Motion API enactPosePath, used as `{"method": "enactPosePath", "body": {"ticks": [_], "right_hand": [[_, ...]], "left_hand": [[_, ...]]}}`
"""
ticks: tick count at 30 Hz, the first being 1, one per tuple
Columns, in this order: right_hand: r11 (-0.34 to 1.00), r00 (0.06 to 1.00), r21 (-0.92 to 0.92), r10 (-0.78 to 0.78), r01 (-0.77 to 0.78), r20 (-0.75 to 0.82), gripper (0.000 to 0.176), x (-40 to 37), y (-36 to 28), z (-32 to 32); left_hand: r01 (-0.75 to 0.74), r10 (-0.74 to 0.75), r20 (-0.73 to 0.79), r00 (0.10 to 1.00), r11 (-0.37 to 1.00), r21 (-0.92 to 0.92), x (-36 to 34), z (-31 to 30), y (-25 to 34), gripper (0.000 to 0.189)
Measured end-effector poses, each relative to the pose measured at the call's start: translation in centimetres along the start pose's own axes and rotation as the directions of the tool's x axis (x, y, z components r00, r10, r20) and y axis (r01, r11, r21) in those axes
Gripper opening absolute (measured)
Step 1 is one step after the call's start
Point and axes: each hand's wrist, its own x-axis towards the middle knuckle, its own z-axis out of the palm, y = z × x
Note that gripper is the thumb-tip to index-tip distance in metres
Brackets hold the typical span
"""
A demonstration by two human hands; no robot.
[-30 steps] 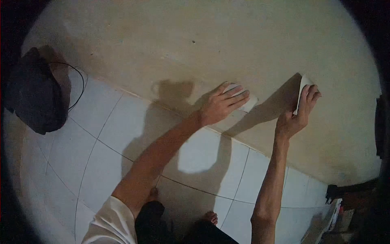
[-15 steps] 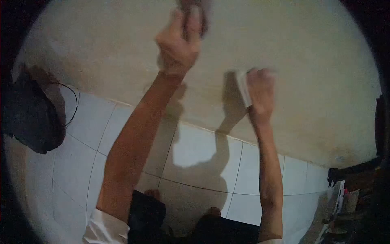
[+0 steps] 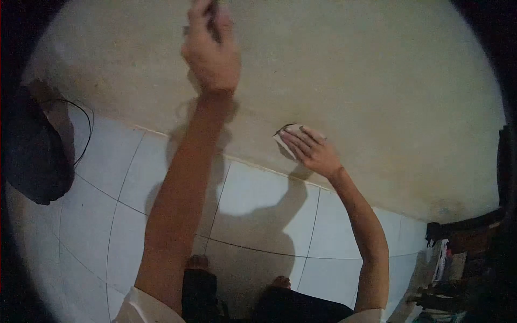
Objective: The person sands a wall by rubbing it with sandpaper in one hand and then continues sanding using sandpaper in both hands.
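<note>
My left hand (image 3: 212, 56) is raised against the upper part of the wall (image 3: 377, 97). Its fingers close round a dark object (image 3: 216, 24) that is partly cut off by the top of the view, so its kind cannot be made out. Lower and to the right, my right hand (image 3: 313, 149) presses a pale sheet with a dark edge (image 3: 294, 128) against the wall, not far above the floor line. The fingers lie over the sheet and hide much of it.
A dark bag-like bundle (image 3: 37, 153) with a thin black cable (image 3: 90, 126) rests at the left by the wall. White floor tiles (image 3: 258, 188) meet the wall below my hands. A dark shelf-like stand (image 3: 474, 242) with assorted items is at the lower right.
My right hand has moved down and left across the wall with the pale sheet, and its fingers now point up-left. My left hand appears farther left, still holding the dark object.
</note>
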Motion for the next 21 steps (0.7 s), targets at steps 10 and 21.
{"method": "enactPosePath", "body": {"ticks": [10,21], "right_hand": [[0.999,0.996,-0.012,-0.047,0.047,-0.082,0.053,1.5,4.0,-2.9],[0.989,0.996,0.122,0.081,-0.084,0.029,0.057,0.3,1.6,-2.3]], "left_hand": [[-0.321,0.314,0.064,0.947,0.93,0.18,-0.8,1.8,-0.7,0.048],[-0.198,0.206,-0.071,0.976,0.975,0.098,-2.9,4.0,1.1,0.048]]}}
